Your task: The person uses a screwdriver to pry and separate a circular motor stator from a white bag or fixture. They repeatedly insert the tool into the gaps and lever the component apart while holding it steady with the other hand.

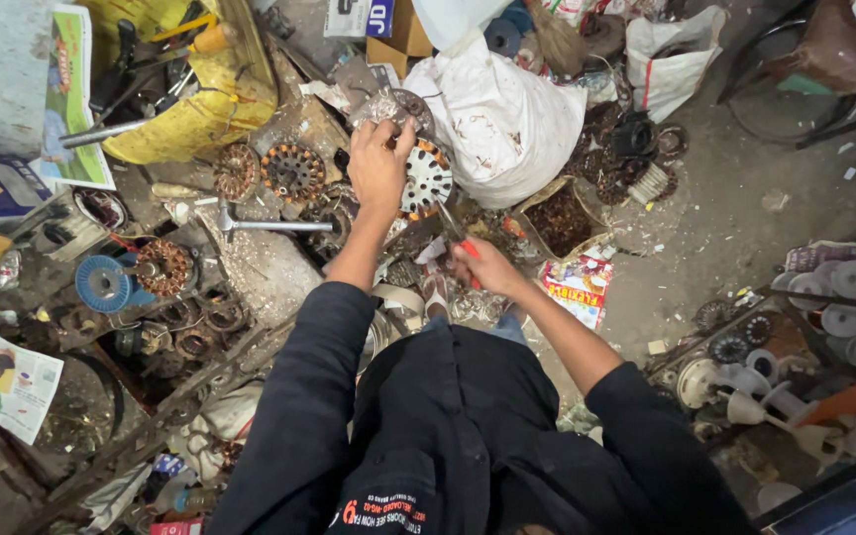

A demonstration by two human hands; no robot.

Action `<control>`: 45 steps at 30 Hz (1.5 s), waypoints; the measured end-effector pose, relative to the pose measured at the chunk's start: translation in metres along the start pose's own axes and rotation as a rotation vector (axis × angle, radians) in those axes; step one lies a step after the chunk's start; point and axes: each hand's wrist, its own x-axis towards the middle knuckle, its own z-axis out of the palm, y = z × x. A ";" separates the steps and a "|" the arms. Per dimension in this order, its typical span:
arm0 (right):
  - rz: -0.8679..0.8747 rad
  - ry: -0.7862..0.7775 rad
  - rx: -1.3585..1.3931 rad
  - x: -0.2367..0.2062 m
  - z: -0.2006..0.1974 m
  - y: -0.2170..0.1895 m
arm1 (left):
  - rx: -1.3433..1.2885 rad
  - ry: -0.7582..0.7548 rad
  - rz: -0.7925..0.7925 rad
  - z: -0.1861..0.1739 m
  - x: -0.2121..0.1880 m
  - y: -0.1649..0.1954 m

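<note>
My right hand (485, 266) is clamped on a red-handled tool (458, 236), its long axis slanting up and left, metal tip toward the round white stator (428, 178). My left hand (378, 168) grips that stator's upper-left rim, holding it tilted on the cluttered floor, beside the white sack (507, 119) and rusty stators (292, 171).
</note>
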 end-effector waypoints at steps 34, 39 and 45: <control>-0.441 0.379 -0.700 -0.014 0.001 -0.039 | 0.049 -0.084 0.005 0.006 0.011 -0.012; -0.110 -0.248 0.114 -0.020 -0.008 -0.044 | -0.004 -0.077 0.030 0.003 0.011 -0.014; -0.312 0.232 -0.363 -0.024 0.011 -0.041 | 0.092 -0.075 0.048 0.001 0.014 -0.002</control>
